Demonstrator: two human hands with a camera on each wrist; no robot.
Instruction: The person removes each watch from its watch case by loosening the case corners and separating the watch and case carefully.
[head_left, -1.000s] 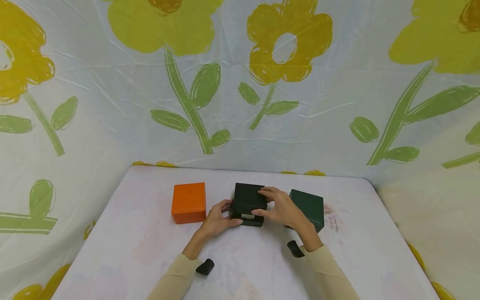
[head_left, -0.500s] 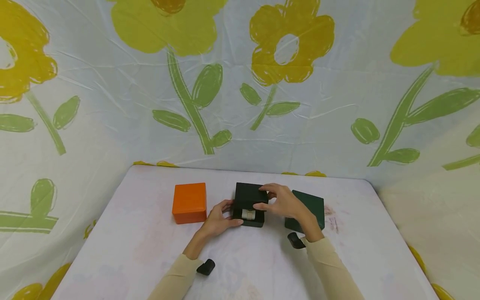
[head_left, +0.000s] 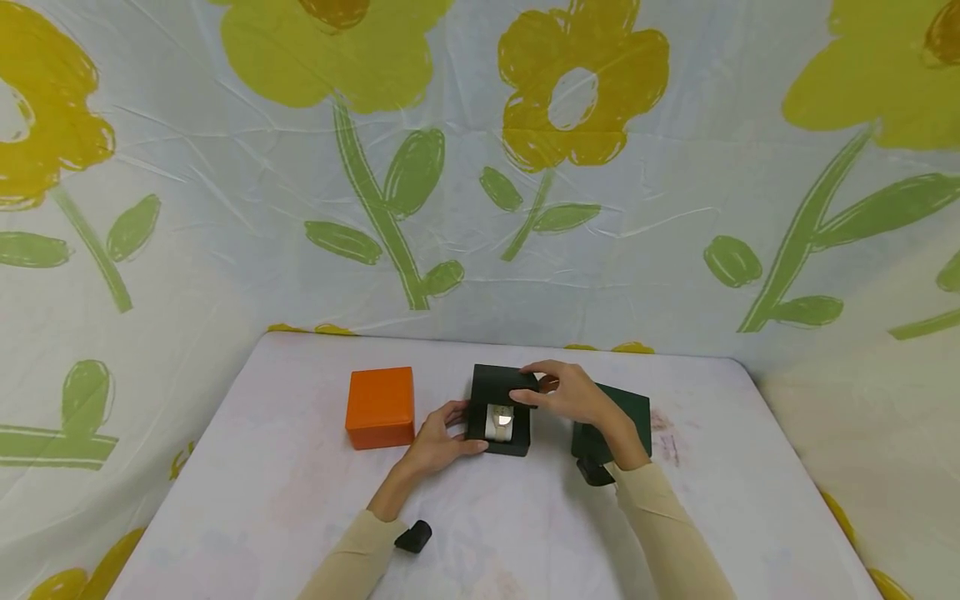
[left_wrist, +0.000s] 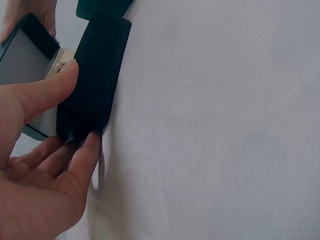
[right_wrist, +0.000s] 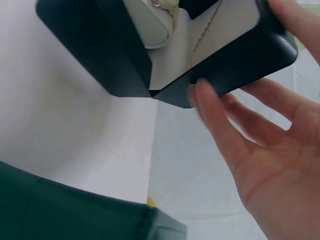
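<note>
A dark green watch box [head_left: 517, 447] sits mid-table with its lid [head_left: 498, 383] tilted up at the back hinge. Inside, a watch [head_left: 504, 413] is wrapped round a pale cushion [right_wrist: 154, 30]. My left hand [head_left: 437, 442] holds the base from its left side. In the left wrist view, the thumb lies over the front top edge, and the other fingers press the side wall. My right hand [head_left: 573, 396] grips the lid at its right side, thumb at the front edge. The right wrist view shows the lid's pale lining [right_wrist: 210, 37] and fingers [right_wrist: 212, 107] against its side.
An orange box [head_left: 380, 408] stands closed to the left of my left hand. A second green box [head_left: 633, 417] is at the right, partly hidden behind my right forearm. A flowered cloth [head_left: 630, 233] hangs behind the white-covered table [head_left: 465, 533].
My right hand has moved up and back with the lid, swinging it further open. The watch and cushion have come into sight. My left hand stays on the base.
</note>
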